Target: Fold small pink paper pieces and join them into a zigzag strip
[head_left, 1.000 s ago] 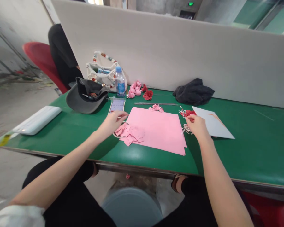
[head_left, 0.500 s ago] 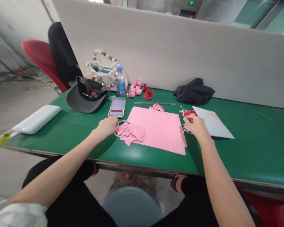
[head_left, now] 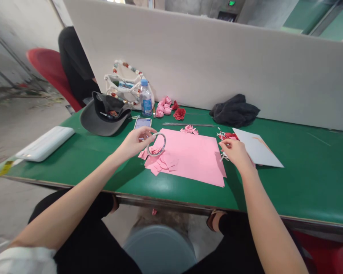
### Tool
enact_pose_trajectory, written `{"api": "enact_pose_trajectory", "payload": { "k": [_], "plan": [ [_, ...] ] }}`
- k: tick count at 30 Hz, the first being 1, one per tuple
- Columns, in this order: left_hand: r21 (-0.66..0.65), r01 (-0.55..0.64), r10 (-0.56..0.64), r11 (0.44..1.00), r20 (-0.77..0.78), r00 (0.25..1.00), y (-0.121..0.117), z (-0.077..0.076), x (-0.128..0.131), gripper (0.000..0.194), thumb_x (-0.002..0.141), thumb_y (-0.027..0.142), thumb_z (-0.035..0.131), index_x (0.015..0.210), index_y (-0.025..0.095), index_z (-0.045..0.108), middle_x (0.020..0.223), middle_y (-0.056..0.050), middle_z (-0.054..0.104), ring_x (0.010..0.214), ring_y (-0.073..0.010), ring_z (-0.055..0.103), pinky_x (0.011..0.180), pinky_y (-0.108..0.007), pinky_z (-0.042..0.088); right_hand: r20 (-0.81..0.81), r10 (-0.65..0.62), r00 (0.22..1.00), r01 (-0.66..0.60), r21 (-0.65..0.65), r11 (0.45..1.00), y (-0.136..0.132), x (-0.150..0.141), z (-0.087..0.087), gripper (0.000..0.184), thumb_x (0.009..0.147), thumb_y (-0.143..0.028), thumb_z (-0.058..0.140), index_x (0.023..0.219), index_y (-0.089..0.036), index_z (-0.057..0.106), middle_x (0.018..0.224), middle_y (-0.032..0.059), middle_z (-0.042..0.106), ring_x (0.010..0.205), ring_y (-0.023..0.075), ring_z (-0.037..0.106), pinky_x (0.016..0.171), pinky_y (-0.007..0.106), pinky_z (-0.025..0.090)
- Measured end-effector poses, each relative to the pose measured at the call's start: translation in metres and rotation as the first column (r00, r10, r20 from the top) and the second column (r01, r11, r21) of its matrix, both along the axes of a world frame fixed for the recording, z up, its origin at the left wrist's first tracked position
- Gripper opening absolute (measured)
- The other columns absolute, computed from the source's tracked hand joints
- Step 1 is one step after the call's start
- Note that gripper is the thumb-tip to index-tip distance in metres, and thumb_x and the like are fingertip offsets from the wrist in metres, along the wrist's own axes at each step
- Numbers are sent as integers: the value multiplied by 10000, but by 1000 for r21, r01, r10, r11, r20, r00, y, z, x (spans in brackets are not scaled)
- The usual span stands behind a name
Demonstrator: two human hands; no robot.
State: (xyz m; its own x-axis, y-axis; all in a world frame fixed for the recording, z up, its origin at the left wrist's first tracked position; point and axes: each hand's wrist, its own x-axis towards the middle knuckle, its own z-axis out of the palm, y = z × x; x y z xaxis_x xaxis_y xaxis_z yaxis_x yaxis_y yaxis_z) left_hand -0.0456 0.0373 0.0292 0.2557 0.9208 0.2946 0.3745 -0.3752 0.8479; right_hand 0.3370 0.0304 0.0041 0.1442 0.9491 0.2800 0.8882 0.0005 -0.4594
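My left hand holds a nearly used-up roll of tape upright by its edge, between thumb and fingers. Below the roll lie loose pink paper pieces, spread over the left part of a stack of pink paper sheets. My right hand is at the stack's right edge, thumb and fingertips pinched together; whatever is between them is too small to make out. Close beside it are white paper strips and red paper scraps, partly covered by this hand.
Behind the sheets are pink folded petals, thin wires, pink paper flowers and a red paper rose. A phone, bottle, cap and white device stand left; a white card and black cloth right.
My left hand has lifted the tape roll off the pink pieces and tilted it upright, moving slightly right and away from me. My right hand has barely shifted left, still pinched.
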Motion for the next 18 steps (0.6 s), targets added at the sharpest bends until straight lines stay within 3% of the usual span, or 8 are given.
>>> {"api": "enact_pose_trajectory", "payload": {
  "k": [7, 14, 18],
  "plan": [
    [-98, 45, -20, 994, 247, 969, -3, 7, 2, 380, 758, 392, 679, 1060, 164, 644, 785, -52, 635, 615, -121, 554, 463, -184, 403, 7, 46, 999, -46, 98, 994, -1, -12, 1, 200, 813, -292, 505, 795, -171, 663, 770, 69, 698, 688, 203, 640, 712, 318, 477],
    [-264, 82, 69, 961, 516, 854, -2, 9, 3, 380, 709, 352, 733, 1027, 158, 658, 823, -40, 648, 680, -118, 602, 554, -197, 473, -106, 244, 964, -226, 156, 961, 0, -41, -11, 245, 853, -316, 477, 886, -172, 672, 926, 78, 687, 810, 188, 630, 761, 304, 494],
    [-325, 100, 112, 940, 574, 811, 0, 9, 1, 391, 716, 326, 730, 1056, 149, 650, 847, -37, 640, 684, -106, 605, 593, -201, 497, -123, 292, 949, -263, 205, 943, 20, -55, -21, 282, 826, -303, 516, 1025, -161, 656, 1041, 95, 633, 940, 208, 598, 892, 353, 459]
  ]
}}
